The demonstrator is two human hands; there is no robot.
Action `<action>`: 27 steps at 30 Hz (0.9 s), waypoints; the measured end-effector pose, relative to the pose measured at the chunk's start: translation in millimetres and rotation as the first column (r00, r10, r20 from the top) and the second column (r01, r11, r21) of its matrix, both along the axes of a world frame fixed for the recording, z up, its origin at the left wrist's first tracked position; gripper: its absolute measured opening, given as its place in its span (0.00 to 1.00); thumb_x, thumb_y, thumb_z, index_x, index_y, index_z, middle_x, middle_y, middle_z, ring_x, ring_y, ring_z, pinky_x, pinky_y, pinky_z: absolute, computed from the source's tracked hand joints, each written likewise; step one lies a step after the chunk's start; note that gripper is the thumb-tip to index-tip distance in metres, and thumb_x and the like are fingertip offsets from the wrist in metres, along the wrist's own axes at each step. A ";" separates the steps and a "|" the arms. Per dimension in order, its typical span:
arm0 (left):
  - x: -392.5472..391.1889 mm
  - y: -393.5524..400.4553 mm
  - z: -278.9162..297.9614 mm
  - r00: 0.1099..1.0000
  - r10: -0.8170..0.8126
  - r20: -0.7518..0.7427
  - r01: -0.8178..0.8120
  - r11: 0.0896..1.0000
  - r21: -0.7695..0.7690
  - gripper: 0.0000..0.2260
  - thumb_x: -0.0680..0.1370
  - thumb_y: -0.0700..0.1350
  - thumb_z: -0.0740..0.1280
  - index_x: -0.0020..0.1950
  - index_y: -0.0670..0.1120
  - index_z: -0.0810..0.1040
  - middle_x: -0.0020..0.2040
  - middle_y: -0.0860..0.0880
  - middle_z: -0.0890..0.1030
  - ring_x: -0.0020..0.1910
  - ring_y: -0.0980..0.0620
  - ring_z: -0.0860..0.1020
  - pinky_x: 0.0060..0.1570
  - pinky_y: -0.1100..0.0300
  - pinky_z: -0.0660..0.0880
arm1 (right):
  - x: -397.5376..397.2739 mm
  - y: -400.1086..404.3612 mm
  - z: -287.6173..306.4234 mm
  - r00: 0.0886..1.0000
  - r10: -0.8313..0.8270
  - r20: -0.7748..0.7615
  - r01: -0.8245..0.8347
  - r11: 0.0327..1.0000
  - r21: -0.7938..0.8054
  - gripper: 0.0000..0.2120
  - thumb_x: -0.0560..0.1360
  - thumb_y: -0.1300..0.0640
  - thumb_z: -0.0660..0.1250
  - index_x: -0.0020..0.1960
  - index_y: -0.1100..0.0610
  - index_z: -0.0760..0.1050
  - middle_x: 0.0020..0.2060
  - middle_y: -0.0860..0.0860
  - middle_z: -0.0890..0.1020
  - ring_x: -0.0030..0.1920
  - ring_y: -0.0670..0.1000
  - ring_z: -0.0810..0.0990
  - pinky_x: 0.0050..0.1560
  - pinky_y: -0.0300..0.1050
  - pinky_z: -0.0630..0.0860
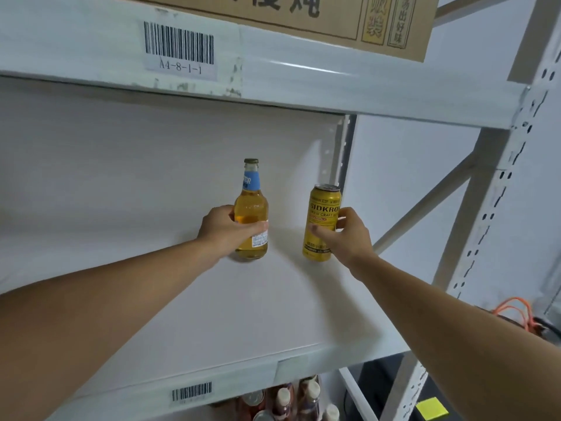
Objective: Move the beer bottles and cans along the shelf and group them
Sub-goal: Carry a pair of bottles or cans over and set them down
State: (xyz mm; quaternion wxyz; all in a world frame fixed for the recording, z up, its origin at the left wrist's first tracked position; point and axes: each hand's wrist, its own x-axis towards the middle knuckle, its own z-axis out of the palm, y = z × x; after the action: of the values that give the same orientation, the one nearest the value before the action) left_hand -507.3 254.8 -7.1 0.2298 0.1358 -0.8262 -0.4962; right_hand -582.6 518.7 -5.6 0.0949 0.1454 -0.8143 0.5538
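A clear beer bottle [252, 205] with golden beer, a blue neck label and a gold cap stands upright on the white shelf [182, 314]. My left hand [226, 230] is wrapped around its lower body. To its right stands a yellow beer can [322, 214] with black lettering, near the shelf's back right corner. My right hand [346, 235] grips the can's lower right side, thumb across the front. A hand's width of bare shelf separates bottle and can.
A shelf beam with a barcode label [179, 47] runs overhead, carrying a cardboard box [334, 16]. Perforated grey uprights [498, 214] and diagonal braces stand at the right. Several bottles and cans [291, 399] sit on the shelf below. An orange cable [516, 311] lies at far right.
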 end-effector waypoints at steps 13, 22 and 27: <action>-60.7 10.3 -15.5 0.999 -0.003 0.050 0.004 1.000 -0.031 0.19 0.71 0.62 0.82 0.56 0.56 0.86 0.53 0.56 0.88 0.56 0.52 0.87 0.59 0.50 0.85 | -74.2 -22.4 -14.1 0.999 -0.008 0.035 0.009 1.000 -0.024 0.25 0.72 0.43 0.82 0.63 0.46 0.74 0.50 0.41 0.81 0.54 0.51 0.84 0.57 0.52 0.82; -98.8 18.8 -21.5 1.000 -0.012 0.029 0.014 0.998 -0.063 0.27 0.73 0.61 0.82 0.69 0.54 0.83 0.63 0.53 0.85 0.62 0.49 0.84 0.59 0.56 0.80 | -111.3 -32.2 -22.4 1.000 -0.009 0.021 0.008 1.000 0.003 0.31 0.73 0.43 0.81 0.71 0.48 0.72 0.58 0.46 0.81 0.58 0.53 0.83 0.55 0.52 0.83; -111.9 17.5 -18.8 0.998 -0.005 0.064 0.011 0.996 -0.092 0.30 0.73 0.62 0.81 0.72 0.54 0.82 0.65 0.51 0.85 0.64 0.47 0.83 0.63 0.50 0.83 | -121.4 -33.2 -24.3 1.000 -0.002 0.020 0.002 1.000 0.000 0.32 0.74 0.44 0.81 0.72 0.48 0.72 0.59 0.46 0.81 0.59 0.52 0.82 0.60 0.55 0.84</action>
State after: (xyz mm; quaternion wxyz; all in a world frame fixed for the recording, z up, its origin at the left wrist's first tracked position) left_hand -619.2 272.3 -25.9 0.2074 0.1374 -0.8556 -0.4539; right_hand -703.9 485.5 -29.9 0.0871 0.1388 -0.8154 0.5552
